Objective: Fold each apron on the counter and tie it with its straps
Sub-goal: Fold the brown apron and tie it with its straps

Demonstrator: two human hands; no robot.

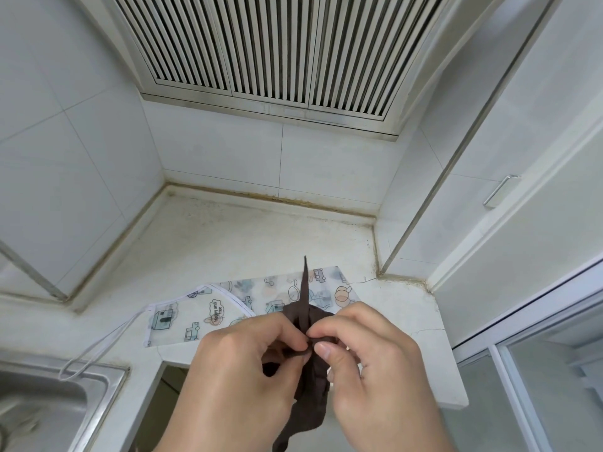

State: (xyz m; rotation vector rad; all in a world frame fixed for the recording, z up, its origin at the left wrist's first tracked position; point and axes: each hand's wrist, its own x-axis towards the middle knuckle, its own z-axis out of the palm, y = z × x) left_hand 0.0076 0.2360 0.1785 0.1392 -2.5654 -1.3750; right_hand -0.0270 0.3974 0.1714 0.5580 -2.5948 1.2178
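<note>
Brown apron (306, 380) bunched, held above counter (228, 243) edge at 6 o'clock of frame. Left hand (238, 370) and right hand (372, 363) meet over bundle, fingers curled, each pinching brown strap (305, 288); one strap end sticks up toward 12 o'clock. Apron tail hangs down between wrists. Printed apron (202, 314) lies flat on counter behind hands, at 11 o'clock of them; its white straps (98, 347) trail toward sink (49, 402) at 8 o'clock. Handle (499, 190) at 3 o'clock.

Two aprons: one printed apron (228, 308) on the table (228, 243), one brown apron (308, 380) above it; one sink (49, 406).
</note>
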